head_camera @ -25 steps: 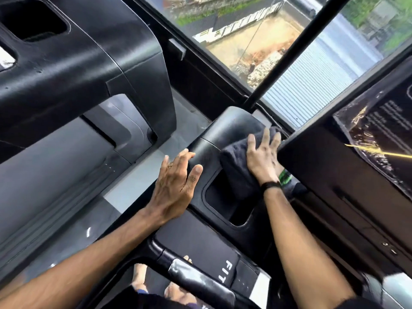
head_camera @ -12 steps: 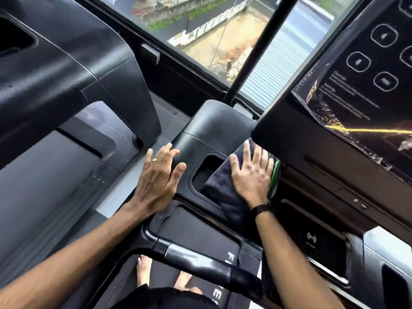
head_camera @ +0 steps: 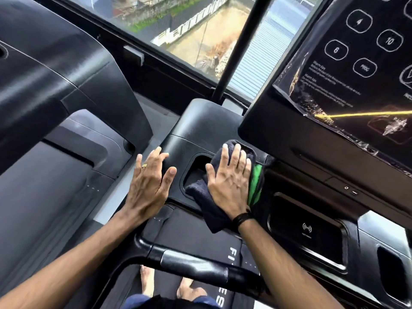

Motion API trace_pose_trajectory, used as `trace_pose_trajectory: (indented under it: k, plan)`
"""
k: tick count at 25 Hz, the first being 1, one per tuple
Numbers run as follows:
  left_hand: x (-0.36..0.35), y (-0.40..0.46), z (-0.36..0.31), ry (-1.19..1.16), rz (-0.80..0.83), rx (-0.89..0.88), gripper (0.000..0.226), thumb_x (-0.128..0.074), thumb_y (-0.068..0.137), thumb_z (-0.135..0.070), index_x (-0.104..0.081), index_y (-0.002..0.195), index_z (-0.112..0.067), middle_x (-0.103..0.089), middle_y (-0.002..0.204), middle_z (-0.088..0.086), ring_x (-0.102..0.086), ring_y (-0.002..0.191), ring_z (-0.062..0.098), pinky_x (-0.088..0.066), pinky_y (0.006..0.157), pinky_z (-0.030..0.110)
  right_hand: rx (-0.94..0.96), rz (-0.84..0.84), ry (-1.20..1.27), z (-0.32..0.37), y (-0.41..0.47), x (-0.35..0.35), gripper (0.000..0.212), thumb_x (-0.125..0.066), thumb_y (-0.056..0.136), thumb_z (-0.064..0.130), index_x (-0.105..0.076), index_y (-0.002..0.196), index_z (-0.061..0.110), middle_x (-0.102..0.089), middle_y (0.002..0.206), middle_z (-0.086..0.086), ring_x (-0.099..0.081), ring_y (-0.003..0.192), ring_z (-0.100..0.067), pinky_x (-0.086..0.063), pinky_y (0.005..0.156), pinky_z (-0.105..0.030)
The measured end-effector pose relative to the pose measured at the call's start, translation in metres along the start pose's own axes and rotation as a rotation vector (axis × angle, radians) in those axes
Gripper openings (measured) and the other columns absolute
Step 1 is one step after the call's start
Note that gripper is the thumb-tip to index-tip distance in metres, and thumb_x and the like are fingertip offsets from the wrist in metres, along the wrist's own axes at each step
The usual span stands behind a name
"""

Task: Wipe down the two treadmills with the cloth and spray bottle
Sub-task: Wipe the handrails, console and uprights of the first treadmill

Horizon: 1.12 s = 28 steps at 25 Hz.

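Observation:
I stand on a black treadmill, facing its console (head_camera: 200,130). My right hand (head_camera: 229,181) lies flat with spread fingers on a dark cloth (head_camera: 207,204) that has a green edge, pressing it on the console beside a cup-holder recess (head_camera: 196,168). My left hand (head_camera: 151,184) rests flat and open on the console's left edge, a ring on one finger. The touch panel (head_camera: 356,74), under wrinkled plastic film, hangs above my right hand. A second treadmill (head_camera: 55,81) stands to the left. No spray bottle is in view.
A black handlebar (head_camera: 194,266) crosses in front of me, with bare feet on the belt (head_camera: 200,244) below it. A wireless-charging tray (head_camera: 307,230) sits right of the cloth. A window (head_camera: 200,30) with a dark upright post (head_camera: 240,45) is straight ahead.
My right hand has drawn the cloth back toward me, from the console's far corner down over the cup-holder's right side. My left hand stayed flat on the console edge. The view tilted up.

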State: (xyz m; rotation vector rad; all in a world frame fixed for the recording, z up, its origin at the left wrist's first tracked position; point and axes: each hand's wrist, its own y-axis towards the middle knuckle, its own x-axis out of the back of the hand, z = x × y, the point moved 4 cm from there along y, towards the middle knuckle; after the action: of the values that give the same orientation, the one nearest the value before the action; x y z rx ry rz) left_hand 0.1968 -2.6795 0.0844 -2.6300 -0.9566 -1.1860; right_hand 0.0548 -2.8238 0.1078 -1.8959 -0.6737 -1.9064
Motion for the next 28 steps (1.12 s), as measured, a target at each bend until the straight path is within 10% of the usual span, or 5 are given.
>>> trace_pose_trajectory:
  k: [4, 8, 14, 20, 28]
  plan:
    - [0.001, -0.001, 0.002, 0.011, -0.003, -0.017, 0.076, -0.011, 0.098, -0.063, -0.041, 0.142, -0.009, -0.035, 0.156, 0.013, -0.034, 0.145, 0.021, 0.0, 0.124, 0.044, 0.104, -0.019, 0.276, 0.029, 0.019, 0.014, 0.066, -0.044, 0.1, 0.044, -0.028, 0.154, 0.009, -0.019, 0.163, -0.018, -0.016, 0.151, -0.03, -0.011, 0.125, -0.043]
    - [0.004, -0.003, 0.003, -0.006, -0.031, -0.007, 0.075, -0.011, 0.099, -0.062, -0.042, 0.142, -0.009, -0.037, 0.155, 0.012, -0.031, 0.146, 0.017, -0.001, 0.124, 0.044, 0.109, -0.165, 0.238, 0.024, -0.034, 0.024, 0.052, -0.044, 0.098, 0.045, -0.06, 0.127, 0.005, -0.051, 0.14, -0.013, -0.043, 0.132, -0.029, -0.037, 0.113, -0.045]
    - [0.002, -0.002, 0.004, -0.001, -0.044, 0.004, 0.072, -0.013, 0.1, -0.059, -0.04, 0.143, -0.008, -0.035, 0.156, 0.013, -0.026, 0.149, 0.017, -0.001, 0.124, 0.045, 0.082, 0.411, 0.086, 0.051, -0.038, 0.006, 0.109, -0.001, 0.084, 0.083, -0.057, 0.128, 0.0, -0.056, 0.133, -0.026, -0.046, 0.131, -0.037, -0.036, 0.107, -0.043]
    - [0.002, -0.001, 0.002, 0.015, -0.042, -0.007, 0.074, -0.014, 0.099, -0.061, -0.038, 0.144, -0.007, -0.036, 0.155, 0.014, -0.031, 0.147, 0.02, -0.003, 0.123, 0.049, 0.203, 0.565, 0.362, 0.043, -0.02, 0.006, 0.062, -0.026, 0.094, 0.073, -0.049, 0.084, 0.016, -0.067, 0.094, -0.016, -0.06, 0.1, -0.036, -0.037, 0.082, -0.039]
    - [0.003, -0.003, -0.003, -0.014, -0.01, -0.041, 0.083, -0.006, 0.096, -0.068, -0.04, 0.142, -0.008, -0.04, 0.152, 0.014, -0.033, 0.145, 0.02, 0.002, 0.124, 0.041, 0.292, 0.429, 0.282, 0.031, -0.024, 0.009, 0.051, -0.042, 0.086, 0.077, -0.047, 0.091, 0.027, -0.07, 0.095, -0.008, -0.064, 0.095, -0.033, -0.034, 0.075, -0.037]
